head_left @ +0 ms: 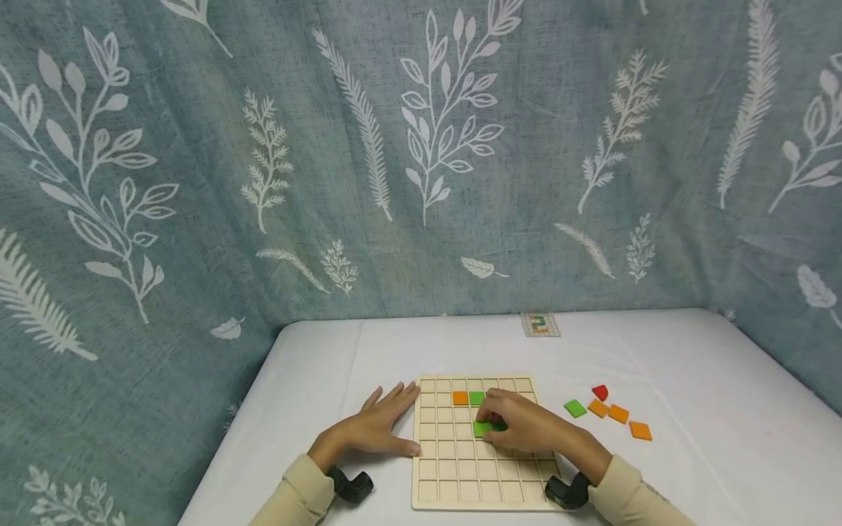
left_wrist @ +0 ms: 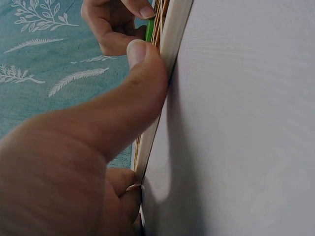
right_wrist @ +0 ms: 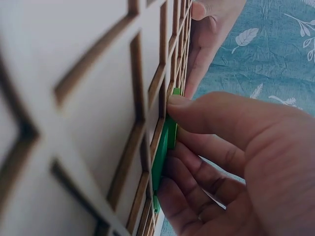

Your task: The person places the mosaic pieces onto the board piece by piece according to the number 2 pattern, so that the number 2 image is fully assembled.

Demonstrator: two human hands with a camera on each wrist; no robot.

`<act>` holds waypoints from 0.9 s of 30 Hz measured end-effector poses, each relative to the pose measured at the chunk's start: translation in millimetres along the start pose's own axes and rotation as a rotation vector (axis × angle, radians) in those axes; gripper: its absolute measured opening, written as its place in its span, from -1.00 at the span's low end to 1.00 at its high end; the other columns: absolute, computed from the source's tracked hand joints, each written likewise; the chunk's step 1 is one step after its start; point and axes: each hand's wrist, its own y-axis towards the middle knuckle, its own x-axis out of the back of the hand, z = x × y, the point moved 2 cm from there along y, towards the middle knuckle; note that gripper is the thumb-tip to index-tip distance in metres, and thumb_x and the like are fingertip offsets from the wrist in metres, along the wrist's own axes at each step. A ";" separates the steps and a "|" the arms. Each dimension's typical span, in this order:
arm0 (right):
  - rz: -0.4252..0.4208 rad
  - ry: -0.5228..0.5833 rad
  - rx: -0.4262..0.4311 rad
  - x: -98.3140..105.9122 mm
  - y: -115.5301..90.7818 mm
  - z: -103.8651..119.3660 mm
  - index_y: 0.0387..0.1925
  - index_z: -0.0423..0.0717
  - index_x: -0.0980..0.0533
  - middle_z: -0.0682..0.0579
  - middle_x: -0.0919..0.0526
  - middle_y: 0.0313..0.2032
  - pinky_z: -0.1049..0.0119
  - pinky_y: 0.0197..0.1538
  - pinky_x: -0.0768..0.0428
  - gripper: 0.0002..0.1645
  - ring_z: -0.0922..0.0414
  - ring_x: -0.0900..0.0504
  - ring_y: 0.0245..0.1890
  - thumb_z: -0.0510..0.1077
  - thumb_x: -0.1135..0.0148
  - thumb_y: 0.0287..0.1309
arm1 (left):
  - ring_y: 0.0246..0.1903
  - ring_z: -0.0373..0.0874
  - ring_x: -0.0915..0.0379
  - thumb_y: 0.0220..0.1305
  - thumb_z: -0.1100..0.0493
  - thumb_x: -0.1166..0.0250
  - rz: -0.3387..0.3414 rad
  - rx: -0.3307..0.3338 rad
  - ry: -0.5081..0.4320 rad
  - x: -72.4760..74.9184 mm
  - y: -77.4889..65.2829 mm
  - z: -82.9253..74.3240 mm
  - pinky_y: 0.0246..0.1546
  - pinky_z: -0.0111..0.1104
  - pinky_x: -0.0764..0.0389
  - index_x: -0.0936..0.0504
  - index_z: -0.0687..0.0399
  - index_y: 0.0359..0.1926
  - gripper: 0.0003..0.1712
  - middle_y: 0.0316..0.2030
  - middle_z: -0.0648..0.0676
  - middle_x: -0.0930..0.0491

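A pale wooden grid board [head_left: 447,467] lies on the white table. My left hand [head_left: 378,427] is spread at its left edge, with the thumb [left_wrist: 130,98] and fingertips against the rim. My right hand [head_left: 522,424] is over the middle of the board and pinches a light green square tile [head_left: 482,429] between thumb and fingers. Beside that tile, partly covered by the hand, a darker green tile [right_wrist: 160,160] sits in the grid. Farther up the board are an orange tile [head_left: 460,398] and another green tile [head_left: 476,398].
Right of the board lie a loose green tile [head_left: 575,408], a red piece [head_left: 600,392] and orange tiles [head_left: 618,414]. A small card with a grid pattern [head_left: 541,324] lies near the table's back edge. A patterned blue-green curtain [head_left: 421,277] hangs behind.
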 end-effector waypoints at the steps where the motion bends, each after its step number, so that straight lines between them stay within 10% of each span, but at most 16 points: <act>1: 0.001 -0.001 0.001 0.0 0.1 -0.1 -0.17 0.03 -0.62 0.18 -0.53 -0.23 0.44 -0.23 -0.55 -0.85 0.33 -0.46 -0.29 -0.10 -0.39 0.23 | 0.60 0.03 0.32 0.14 -0.38 -0.36 -0.001 0.000 0.000 -0.3 0.1 0.0 0.56 0.08 0.38 0.11 0.06 0.60 0.26 0.61 0.07 0.13; 27: -0.014 -0.117 0.019 3.0 -2.3 4.7 -0.11 0.00 -0.73 0.19 -0.59 -0.19 0.30 -0.10 -0.61 -0.72 0.29 -0.48 -0.16 -0.06 -0.46 0.13 | 0.60 0.05 0.29 0.13 -0.36 -0.38 -0.006 0.012 0.023 -0.8 -0.1 -4.4 0.56 0.10 0.35 0.09 0.06 0.60 0.26 0.60 0.07 0.11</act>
